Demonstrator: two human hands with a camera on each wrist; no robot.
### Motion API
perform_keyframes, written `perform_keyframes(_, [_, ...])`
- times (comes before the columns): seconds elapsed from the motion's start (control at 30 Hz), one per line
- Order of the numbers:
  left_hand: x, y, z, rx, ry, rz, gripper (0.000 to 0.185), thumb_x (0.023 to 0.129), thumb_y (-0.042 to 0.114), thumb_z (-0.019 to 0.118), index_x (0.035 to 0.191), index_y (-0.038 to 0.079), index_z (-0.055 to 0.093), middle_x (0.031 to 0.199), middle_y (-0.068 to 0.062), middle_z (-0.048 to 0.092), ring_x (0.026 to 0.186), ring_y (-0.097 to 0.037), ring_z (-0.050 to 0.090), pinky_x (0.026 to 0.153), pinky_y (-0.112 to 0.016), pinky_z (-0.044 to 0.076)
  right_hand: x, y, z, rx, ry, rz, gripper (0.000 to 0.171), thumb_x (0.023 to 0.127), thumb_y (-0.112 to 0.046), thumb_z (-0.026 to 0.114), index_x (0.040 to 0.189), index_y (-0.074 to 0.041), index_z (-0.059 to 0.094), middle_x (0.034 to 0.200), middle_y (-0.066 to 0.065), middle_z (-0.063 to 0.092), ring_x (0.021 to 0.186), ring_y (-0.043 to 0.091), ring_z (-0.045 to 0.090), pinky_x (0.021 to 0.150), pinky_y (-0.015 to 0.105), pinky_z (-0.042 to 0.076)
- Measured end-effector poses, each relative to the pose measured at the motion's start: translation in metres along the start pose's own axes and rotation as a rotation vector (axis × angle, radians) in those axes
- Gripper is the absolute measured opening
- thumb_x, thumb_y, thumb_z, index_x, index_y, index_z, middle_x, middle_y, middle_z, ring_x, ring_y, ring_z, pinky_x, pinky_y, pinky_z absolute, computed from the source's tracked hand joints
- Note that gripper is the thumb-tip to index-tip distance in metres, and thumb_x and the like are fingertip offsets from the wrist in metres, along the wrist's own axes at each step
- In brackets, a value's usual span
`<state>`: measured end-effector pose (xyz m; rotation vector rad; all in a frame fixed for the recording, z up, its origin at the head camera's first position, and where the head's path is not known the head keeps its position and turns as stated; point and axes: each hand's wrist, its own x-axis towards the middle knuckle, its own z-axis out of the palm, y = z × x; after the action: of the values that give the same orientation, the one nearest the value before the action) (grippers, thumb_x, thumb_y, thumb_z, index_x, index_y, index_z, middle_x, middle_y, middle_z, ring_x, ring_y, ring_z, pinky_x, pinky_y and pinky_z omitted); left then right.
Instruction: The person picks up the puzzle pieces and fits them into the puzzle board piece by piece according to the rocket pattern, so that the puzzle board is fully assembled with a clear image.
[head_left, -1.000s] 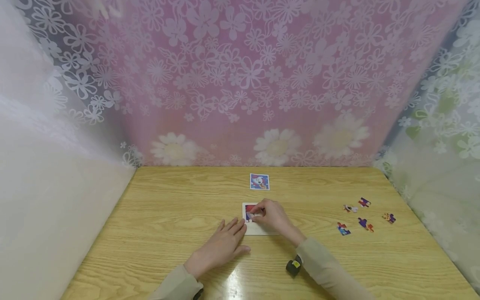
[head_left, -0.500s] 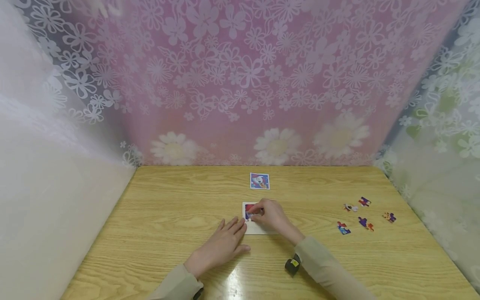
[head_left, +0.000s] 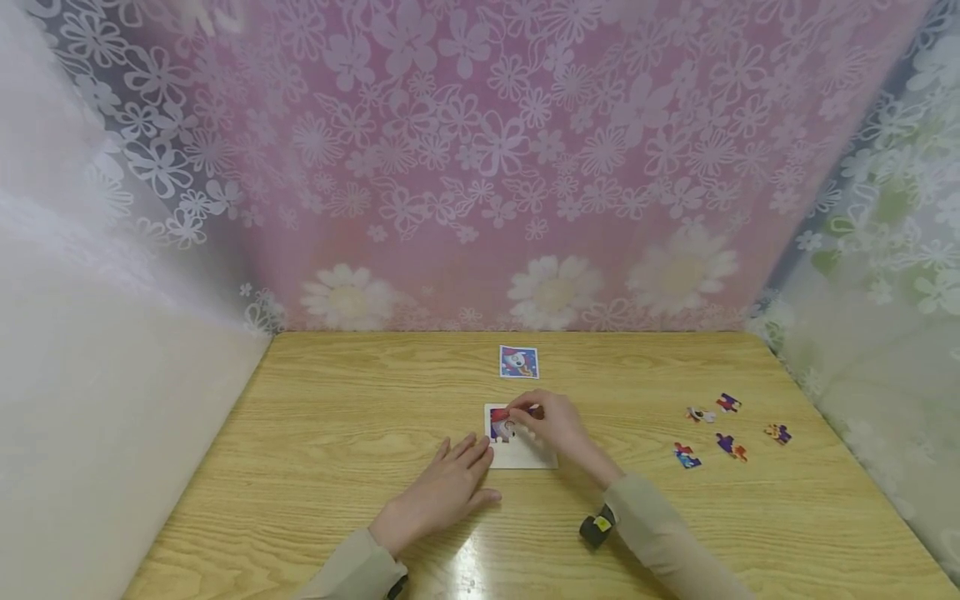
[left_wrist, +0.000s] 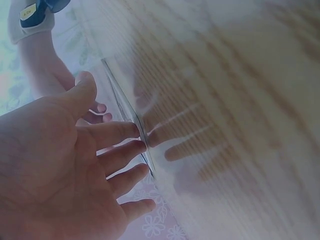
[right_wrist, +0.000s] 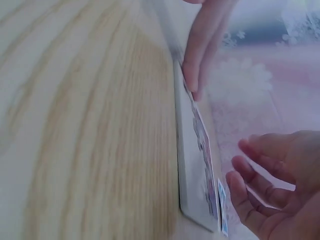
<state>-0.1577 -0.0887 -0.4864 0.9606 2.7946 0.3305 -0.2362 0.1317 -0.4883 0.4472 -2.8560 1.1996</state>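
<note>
A white puzzle board point(head_left: 528, 457) lies flat at mid-table, its upper part covered by joined jigsaw pieces point(head_left: 501, 428) in red, purple and white. The fingertips of my left hand point(head_left: 444, 490) rest at the board's left edge, fingers spread; the left wrist view shows this hand point(left_wrist: 65, 160) with straight fingers. Over the upper right of the board is my right hand point(head_left: 555, 425), its thumb and index finger close together and partly hiding the pieces. In the right wrist view, that hand point(right_wrist: 275, 185) has loosely bent fingers, with no piece visible between them.
A small picture card point(head_left: 519, 362) lies behind the board. Several loose jigsaw pieces point(head_left: 726, 447) are scattered at the right of the wooden table point(head_left: 360, 400). Floral curtains point(head_left: 487, 167) hang behind and at the sides. A black wrist device point(head_left: 596, 527) is on the right sleeve.
My right hand has shifted slightly back and to the right, uncovering more of the joined pieces, including the white face part. My left hand has stayed put.
</note>
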Motion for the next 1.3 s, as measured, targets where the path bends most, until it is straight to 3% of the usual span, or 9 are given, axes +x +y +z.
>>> perform_keyframes(0.17, [-0.001, 0.001, -0.002, -0.009, 0.003, -0.005, 0.068, 0.105, 0.049, 0.046, 0.153, 0.001, 0.042, 0.163, -0.015, 0.031, 0.152, -0.035, 0.026, 0.121, -0.06, 0.022, -0.004, 0.01, -0.009, 0.103, 0.036, -0.02, 0.017, 0.099, -0.021, 0.068, 0.107, -0.01, 0.077, 0.108, 0.009, 0.075, 0.082, 0.022, 0.072, 0.064, 0.026, 0.058])
perform_keyframes(0.63, [-0.001, 0.0, 0.0, -0.017, 0.007, -0.004, 0.067, 0.105, 0.048, 0.047, 0.153, 0.001, 0.041, 0.163, -0.015, 0.03, 0.152, -0.035, 0.026, 0.121, -0.06, 0.021, -0.023, 0.041, -0.047, 0.151, 0.138, -0.005, 0.025, 0.103, -0.024, 0.062, 0.117, -0.006, 0.073, 0.112, 0.015, 0.074, 0.091, 0.033, 0.073, 0.076, 0.036, 0.062])
perform_keyframes(0.9, [-0.001, -0.001, 0.002, -0.006, 0.013, -0.002, 0.067, 0.105, 0.048, 0.047, 0.153, 0.002, 0.041, 0.163, -0.015, 0.031, 0.152, -0.035, 0.026, 0.122, -0.059, 0.021, -0.039, 0.067, -0.08, 0.115, 0.19, 0.01, 0.031, 0.105, -0.025, 0.058, 0.125, -0.005, 0.071, 0.118, 0.017, 0.072, 0.099, 0.037, 0.072, 0.079, 0.038, 0.062])
perform_keyframes(1.03, [-0.001, 0.0, 0.001, -0.011, 0.015, 0.003, 0.067, 0.105, 0.047, 0.048, 0.153, 0.001, 0.042, 0.163, -0.015, 0.032, 0.151, -0.035, 0.027, 0.121, -0.059, 0.022, -0.05, 0.078, -0.098, 0.094, 0.201, 0.031, 0.033, 0.106, -0.027, 0.057, 0.129, -0.006, 0.069, 0.122, 0.017, 0.071, 0.104, 0.038, 0.07, 0.08, 0.032, 0.061])
perform_keyframes(1.13, [-0.001, 0.0, 0.001, -0.009, 0.012, 0.001, 0.067, 0.105, 0.048, 0.048, 0.153, 0.002, 0.041, 0.163, -0.015, 0.032, 0.152, -0.035, 0.027, 0.122, -0.059, 0.022, -0.057, 0.088, -0.112, 0.045, 0.229, 0.051, 0.035, 0.106, -0.029, 0.056, 0.13, -0.008, 0.068, 0.123, 0.017, 0.071, 0.105, 0.038, 0.07, 0.077, 0.025, 0.06])
perform_keyframes(1.3, [-0.001, 0.001, 0.001, -0.007, 0.007, -0.003, 0.068, 0.105, 0.049, 0.047, 0.154, 0.002, 0.041, 0.163, -0.014, 0.031, 0.152, -0.035, 0.026, 0.122, -0.059, 0.021, -0.07, 0.104, -0.134, -0.004, 0.231, 0.097, 0.041, 0.107, -0.033, 0.053, 0.136, -0.007, 0.065, 0.126, 0.022, 0.068, 0.108, 0.043, 0.067, 0.063, 0.029, 0.059])
